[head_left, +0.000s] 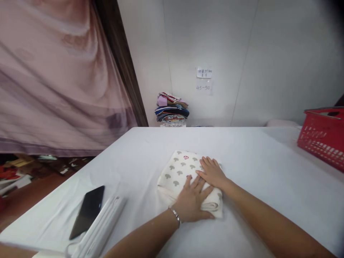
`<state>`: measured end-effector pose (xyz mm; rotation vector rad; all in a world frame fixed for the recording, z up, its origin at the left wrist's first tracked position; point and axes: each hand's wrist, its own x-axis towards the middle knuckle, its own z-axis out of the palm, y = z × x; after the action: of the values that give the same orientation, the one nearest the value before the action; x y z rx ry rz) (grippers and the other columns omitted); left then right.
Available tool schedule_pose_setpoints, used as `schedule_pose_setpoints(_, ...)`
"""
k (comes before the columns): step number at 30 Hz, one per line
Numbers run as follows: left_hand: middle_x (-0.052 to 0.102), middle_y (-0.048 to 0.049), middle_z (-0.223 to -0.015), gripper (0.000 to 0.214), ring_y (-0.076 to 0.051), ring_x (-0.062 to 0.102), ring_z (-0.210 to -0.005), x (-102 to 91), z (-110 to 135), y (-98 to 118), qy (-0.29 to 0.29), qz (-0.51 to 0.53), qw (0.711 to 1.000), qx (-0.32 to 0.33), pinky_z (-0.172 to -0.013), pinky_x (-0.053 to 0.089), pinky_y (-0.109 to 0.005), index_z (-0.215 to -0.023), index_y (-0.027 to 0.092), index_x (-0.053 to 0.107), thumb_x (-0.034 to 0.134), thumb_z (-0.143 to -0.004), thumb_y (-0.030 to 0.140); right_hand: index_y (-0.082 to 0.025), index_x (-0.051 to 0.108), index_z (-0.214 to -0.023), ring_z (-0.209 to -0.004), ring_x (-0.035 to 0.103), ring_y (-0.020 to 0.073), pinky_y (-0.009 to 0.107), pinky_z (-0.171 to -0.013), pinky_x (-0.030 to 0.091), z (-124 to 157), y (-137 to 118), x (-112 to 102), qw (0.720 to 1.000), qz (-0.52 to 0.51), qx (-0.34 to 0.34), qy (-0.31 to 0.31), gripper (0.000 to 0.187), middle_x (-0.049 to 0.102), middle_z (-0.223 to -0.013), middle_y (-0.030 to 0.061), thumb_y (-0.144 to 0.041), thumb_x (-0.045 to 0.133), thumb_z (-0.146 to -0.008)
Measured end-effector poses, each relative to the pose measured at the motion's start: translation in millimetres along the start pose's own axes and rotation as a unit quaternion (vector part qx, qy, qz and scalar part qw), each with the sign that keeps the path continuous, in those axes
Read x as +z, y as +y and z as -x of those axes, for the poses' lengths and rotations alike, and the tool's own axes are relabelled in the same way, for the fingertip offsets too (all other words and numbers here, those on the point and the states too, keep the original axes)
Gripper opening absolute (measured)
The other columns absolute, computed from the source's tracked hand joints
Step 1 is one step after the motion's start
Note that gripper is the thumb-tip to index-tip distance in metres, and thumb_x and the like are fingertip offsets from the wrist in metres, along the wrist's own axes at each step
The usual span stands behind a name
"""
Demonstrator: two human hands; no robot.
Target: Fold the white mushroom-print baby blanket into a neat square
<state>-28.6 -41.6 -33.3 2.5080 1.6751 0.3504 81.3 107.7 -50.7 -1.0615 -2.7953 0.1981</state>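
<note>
A white cloth [177, 168] printed with grey mushroom shapes and a few red ones lies folded on the white-covered table [134, 157]. My left hand [192, 199], with a silver bracelet at the wrist, rests flat on its near part, fingers spread. On the cloth's right side my right hand [213, 172] also lies flat, its fingers stretched out and its thumb reaching toward the left hand. Layered folds show at the cloth's near right edge, by my left thumb. Both palms hide part of the print.
A black phone [88, 211] and white folded strips [100, 225] lie at the near left. A red plastic basket [324, 138] stands at the right edge. Behind the table is a stack of folded fabrics [172, 111]. A pink curtain [53, 71] hangs at the left.
</note>
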Motion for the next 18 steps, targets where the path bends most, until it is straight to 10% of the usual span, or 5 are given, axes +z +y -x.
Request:
schedule_pose_setpoints(5,0.042,-0.0047,-0.138,0.063,-0.024,0.030,-0.130,-17.1,6.3,-5.5,0.040,0.028,0.999,-0.005,-0.109,0.015,-0.048,-0.128,0.029,0.043,0.036,-0.078,0.066,-0.013,0.028,-0.140,-0.135,0.012,0.0254,0.045,-0.108,0.009,0.0,10.4,7.0,1.000,0.025,-0.011,0.004,0.074,0.022,-0.147,0.0088,-0.063,0.020,-0.086)
schedule_pose_setpoints(10,0.036,-0.0074,-0.142,0.057,-0.027,0.026,-0.132,-22.7,19.4,-43.7,0.122,-0.043,0.970,-0.205,-0.109,0.013,-0.052,-0.129,0.024,0.044,0.036,-0.083,0.058,-0.014,0.027,-0.140,-0.136,0.011,0.0239,0.044,-0.109,0.008,2.0,9.3,8.0,0.999,0.031,-0.004,0.004,0.074,0.021,-0.147,0.0083,-0.063,0.018,-0.086)
schedule_pose_setpoints(18,0.038,-0.0057,-0.141,0.043,-0.021,0.028,-0.131,-22.3,37.5,-72.9,0.196,0.077,0.924,-0.320,-0.108,0.020,-0.040,-0.120,0.022,0.052,0.041,-0.085,0.045,-0.014,0.027,-0.140,-0.136,0.011,0.0243,0.045,-0.109,0.011,1.9,-1.3,-11.9,0.999,0.009,0.027,-0.042,0.067,0.019,-0.147,0.0080,-0.056,0.023,-0.088)
